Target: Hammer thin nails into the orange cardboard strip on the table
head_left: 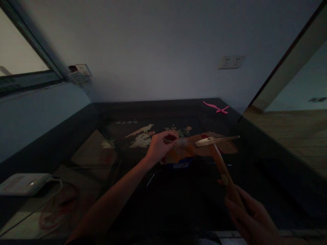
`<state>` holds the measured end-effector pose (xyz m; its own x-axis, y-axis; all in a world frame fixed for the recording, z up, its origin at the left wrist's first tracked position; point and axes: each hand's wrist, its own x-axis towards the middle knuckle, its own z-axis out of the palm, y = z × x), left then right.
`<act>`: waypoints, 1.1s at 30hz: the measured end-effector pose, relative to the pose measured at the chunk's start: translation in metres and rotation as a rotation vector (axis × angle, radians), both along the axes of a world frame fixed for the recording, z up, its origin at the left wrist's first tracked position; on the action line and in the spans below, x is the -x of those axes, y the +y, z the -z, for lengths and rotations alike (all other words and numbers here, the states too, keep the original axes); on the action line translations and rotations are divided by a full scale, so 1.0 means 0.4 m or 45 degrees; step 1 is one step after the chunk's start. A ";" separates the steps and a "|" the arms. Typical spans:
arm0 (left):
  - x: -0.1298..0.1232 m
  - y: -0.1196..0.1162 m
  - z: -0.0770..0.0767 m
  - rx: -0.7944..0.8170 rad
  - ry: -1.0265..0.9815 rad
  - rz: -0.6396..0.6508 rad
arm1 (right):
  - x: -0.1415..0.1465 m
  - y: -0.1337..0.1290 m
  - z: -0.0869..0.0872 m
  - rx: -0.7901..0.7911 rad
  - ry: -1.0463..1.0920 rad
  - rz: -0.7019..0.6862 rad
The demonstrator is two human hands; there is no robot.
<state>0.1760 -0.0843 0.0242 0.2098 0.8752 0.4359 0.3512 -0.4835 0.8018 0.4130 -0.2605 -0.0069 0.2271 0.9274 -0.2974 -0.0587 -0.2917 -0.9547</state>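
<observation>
My right hand (251, 212) is wrapped round the wooden handle of a hammer (221, 165). The hammer's head hangs above the right part of a brown, hole-dotted sheet (190, 144) with a ragged front edge; whether it touches cannot be told. At the sheet's left end, my left hand (161, 144) has thumb and forefinger brought together in a pinch. What sits between those fingertips is too small and dim to make out. Below the sheet's front edge shows a blue object with a white label (181, 165), mostly hidden under it.
Thin shiny pieces, one a metal sliver (150, 179), lie on the dark glossy table (158, 212). A pink ribbon (217, 108) rests at the back right. On the left is a white device (27, 183) with a cable. Wall sockets (231, 62) are behind the table.
</observation>
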 end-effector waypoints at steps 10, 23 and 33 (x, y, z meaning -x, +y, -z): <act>0.006 0.007 0.043 -0.002 0.084 0.024 | 0.004 0.016 -0.001 -0.038 -0.042 -0.005; 0.005 0.000 0.038 -0.011 0.127 -0.010 | 0.004 0.024 -0.020 -0.016 -0.049 -0.133; 0.005 0.003 0.052 -0.002 0.190 -0.026 | 0.004 0.053 -0.083 -0.096 -0.311 -0.207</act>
